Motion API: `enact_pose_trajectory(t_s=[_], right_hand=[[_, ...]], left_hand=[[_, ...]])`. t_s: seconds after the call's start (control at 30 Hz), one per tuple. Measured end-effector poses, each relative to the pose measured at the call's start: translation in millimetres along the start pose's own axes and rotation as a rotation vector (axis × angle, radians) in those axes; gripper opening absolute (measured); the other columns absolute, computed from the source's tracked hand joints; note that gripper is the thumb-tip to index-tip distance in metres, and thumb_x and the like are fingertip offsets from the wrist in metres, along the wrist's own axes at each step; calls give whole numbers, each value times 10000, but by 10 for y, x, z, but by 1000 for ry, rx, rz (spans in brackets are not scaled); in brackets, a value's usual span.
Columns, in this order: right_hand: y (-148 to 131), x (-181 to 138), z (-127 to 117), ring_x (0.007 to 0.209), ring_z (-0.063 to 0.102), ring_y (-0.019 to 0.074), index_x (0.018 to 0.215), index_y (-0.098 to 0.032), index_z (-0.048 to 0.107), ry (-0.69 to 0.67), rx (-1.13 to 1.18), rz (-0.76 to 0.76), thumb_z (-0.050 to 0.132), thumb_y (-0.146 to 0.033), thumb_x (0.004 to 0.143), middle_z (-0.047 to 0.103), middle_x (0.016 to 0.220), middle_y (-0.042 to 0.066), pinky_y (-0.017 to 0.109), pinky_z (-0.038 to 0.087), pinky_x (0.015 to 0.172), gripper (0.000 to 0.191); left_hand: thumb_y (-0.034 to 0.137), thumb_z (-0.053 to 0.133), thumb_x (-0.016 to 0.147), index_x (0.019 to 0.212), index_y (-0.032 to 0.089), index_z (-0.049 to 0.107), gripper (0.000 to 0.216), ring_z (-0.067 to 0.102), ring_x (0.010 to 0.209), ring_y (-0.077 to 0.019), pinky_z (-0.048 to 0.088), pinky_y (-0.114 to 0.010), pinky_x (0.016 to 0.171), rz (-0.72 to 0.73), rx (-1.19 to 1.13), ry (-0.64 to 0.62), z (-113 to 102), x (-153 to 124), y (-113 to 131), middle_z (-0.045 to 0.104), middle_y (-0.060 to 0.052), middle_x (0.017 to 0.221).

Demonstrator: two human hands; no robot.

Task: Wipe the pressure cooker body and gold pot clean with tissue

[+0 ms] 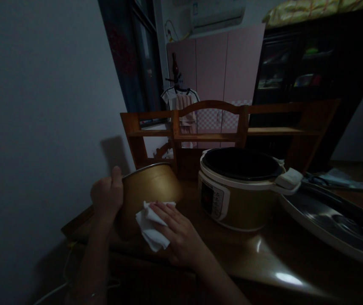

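A gold-coloured inner pot (156,183) is tilted above the left part of the desk, its rim turned up and away from me. My left hand (107,194) is closed on the pot's left edge, thumb pointing up. A crumpled white tissue (152,231) lies against the pot's outer wall, pressed there by my right hand (176,231) with its fingers over the tissue. To the right stands an electric pressure cooker (243,197) without its lid, showing a dark inside and a control panel on its front left.
The round cooker lid (330,220) rests at the far right of the wooden desk (232,254). A low wooden shelf (208,137) runs along the desk's back. On the left is a wall (48,106), with a white cable (52,292) below the desk edge.
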State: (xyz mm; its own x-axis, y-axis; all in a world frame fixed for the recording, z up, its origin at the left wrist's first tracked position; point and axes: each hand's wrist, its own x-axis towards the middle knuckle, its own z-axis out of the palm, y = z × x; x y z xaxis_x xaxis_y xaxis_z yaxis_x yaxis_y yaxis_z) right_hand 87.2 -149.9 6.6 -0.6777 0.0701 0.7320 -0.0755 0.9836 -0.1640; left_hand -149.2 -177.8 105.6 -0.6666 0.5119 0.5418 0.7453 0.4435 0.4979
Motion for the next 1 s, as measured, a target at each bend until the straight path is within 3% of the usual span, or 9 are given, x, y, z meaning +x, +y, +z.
enact_pose_trajectory(t_s=[0.1, 0.27, 0.37, 0.57, 0.77, 1.0], right_hand=[[84, -41, 54, 1539, 175, 246, 1509, -121, 409, 171, 186, 130, 360, -282, 998, 273, 1642, 91, 487, 197, 1256, 537], [118, 40, 104, 1524, 228, 209, 1475, -322, 477, 493, 499, 489, 370, -363, 1058, 400, 1586, -11, 463, 196, 1257, 432], [109, 103, 82, 1524, 227, 206, 1483, -363, 447, 529, 528, 537, 400, -370, 1057, 409, 1577, -37, 469, 178, 1263, 429], [136, 104, 126, 1529, 211, 206, 1480, -366, 442, 564, 469, 544, 398, -374, 1057, 369, 1594, -54, 505, 116, 1270, 426], [233, 102, 222, 1530, 208, 206, 1495, -343, 417, 665, 496, 621, 392, -376, 1058, 395, 1579, -33, 516, 133, 1261, 439], [244, 103, 204, 1516, 255, 191, 1495, -343, 415, 679, 526, 635, 386, -353, 1061, 414, 1568, -33, 480, 104, 1267, 435]], left_hand=[[631, 200, 933, 570, 156, 601, 719, 488, 620, -194, 293, -347, 660, -30, -16, 21, 44, 60, -44, 587, -126, 612], [630, 241, 926, 501, 211, 504, 653, 451, 578, -189, 276, -338, 624, -12, -49, 48, 103, 107, -91, 499, -72, 530], [629, 253, 926, 524, 214, 545, 648, 481, 590, -207, 287, -338, 628, -16, -75, 53, 117, 114, -107, 496, -66, 517], [612, 293, 922, 478, 225, 462, 613, 437, 552, -186, 257, -327, 614, -5, -118, 52, 77, 79, -91, 392, -29, 473], [605, 325, 928, 500, 197, 477, 611, 443, 584, -161, 265, -303, 626, 3, -168, 5, 26, 41, -100, 419, -18, 492], [595, 352, 926, 498, 189, 475, 603, 444, 584, -143, 274, -294, 635, -16, -205, -6, 26, 48, -130, 421, -3, 508]])
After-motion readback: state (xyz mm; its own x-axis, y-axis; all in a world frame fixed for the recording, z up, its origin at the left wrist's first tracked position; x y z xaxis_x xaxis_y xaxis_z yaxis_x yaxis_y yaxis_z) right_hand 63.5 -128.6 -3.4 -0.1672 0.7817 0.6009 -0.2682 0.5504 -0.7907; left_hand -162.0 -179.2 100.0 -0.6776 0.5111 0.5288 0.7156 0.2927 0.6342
